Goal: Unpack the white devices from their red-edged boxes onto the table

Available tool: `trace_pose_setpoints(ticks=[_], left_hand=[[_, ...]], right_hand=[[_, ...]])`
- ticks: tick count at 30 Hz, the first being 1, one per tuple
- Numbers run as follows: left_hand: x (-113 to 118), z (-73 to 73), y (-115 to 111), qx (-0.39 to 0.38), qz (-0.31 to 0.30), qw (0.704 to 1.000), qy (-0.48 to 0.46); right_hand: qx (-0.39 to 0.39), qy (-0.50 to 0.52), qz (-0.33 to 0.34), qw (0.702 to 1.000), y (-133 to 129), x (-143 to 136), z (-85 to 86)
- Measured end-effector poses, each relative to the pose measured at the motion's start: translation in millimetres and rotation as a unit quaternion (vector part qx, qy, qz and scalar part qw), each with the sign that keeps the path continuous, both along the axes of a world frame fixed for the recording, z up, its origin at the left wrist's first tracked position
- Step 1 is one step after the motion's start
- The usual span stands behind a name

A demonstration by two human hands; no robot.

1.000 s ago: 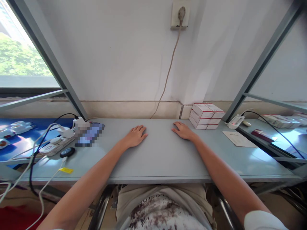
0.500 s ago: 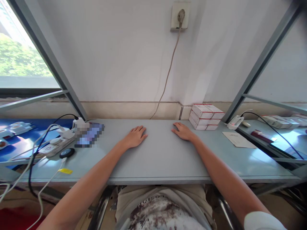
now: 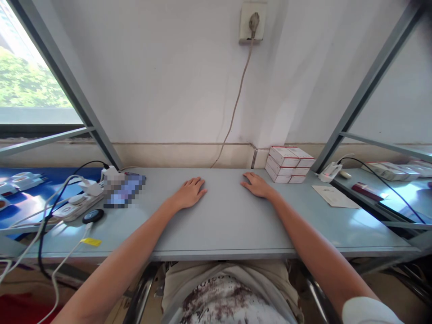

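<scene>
My left hand (image 3: 189, 192) lies palm down on the grey table (image 3: 222, 225), its fingers stretched out and nothing in it. Across from it, my right hand (image 3: 257, 184) also rests flat on the tabletop, fingers apart and holding nothing. Just to the right of that hand, white boxes with red edges (image 3: 288, 164) are stacked against the wall, not touched by it. Left of my left hand lies a phone-like flat thing (image 3: 124, 192), its surface blurred by pixels.
On the left are a white power strip (image 3: 72, 207) with plugs and cables, and a round black device (image 3: 93, 216) on a white cable. A sheet of paper (image 3: 335, 196) lies at right. A cord hangs from the wall socket (image 3: 253, 22). Metal frame posts (image 3: 367, 92) rise at both sides.
</scene>
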State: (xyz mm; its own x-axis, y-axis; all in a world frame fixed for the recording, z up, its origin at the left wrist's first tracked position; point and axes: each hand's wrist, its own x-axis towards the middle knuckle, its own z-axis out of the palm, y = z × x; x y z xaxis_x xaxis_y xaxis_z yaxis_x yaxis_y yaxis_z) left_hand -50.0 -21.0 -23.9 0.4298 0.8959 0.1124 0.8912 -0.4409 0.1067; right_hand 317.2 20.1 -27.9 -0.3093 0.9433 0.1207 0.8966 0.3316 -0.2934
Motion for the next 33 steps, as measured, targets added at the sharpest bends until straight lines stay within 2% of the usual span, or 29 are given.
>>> trace_pose_setpoints(ticks=[33], left_hand=[[2.1, 1.8, -1.2, -0.001, 0.006, 1.0, 0.008]], right_hand=[[-0.002, -0.017, -0.008, 1.0, -4.0, -2.3, 5.8]])
